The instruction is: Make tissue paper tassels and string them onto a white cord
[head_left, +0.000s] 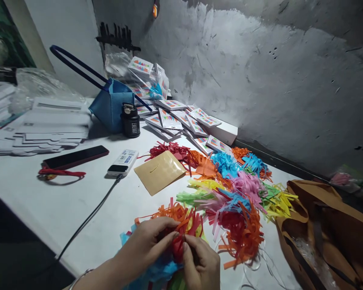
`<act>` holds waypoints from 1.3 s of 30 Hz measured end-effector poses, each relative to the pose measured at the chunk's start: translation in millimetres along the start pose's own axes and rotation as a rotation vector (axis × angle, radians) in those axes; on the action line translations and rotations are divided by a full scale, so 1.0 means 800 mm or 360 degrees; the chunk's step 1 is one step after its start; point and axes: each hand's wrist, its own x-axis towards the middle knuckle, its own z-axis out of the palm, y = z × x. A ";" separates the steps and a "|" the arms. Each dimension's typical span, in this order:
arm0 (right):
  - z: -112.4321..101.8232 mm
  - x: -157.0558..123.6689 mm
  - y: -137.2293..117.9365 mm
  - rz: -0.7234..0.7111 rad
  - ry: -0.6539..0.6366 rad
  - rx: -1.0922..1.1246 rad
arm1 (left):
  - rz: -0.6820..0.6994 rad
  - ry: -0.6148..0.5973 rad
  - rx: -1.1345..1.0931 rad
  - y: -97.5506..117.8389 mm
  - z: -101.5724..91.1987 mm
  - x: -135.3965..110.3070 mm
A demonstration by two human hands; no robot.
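My left hand (148, 241) and my right hand (201, 264) meet at the bottom centre of the white table (63, 205). Both pinch a red fringed paper piece (178, 245) between them. Orange fringed paper (181, 215) sticks up just behind my fingers, and blue paper (161, 270) lies under my hands. A spread of colourful fringed paper tassels (230, 193) covers the table to the right of my hands.
A tan envelope (159, 171), a white power bank (123, 162) with a black cable, a dark phone (75, 157) and a black bottle (130, 120) lie further back. A blue bag (110, 102), printed card packs (184, 119) and a brown bag (323, 233) border the area.
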 end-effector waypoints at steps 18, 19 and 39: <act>-0.004 -0.002 0.016 0.0414 -0.0164 0.0119 | 0.0610 0.0039 0.0435 -0.035 0.009 -0.008; -0.003 -0.002 0.015 0.0549 -0.0175 0.0223 | 0.0649 0.0052 0.0464 -0.035 0.009 -0.009; -0.026 0.031 0.000 0.0404 0.0383 0.0846 | 0.0596 -0.0191 0.0477 -0.020 0.005 -0.019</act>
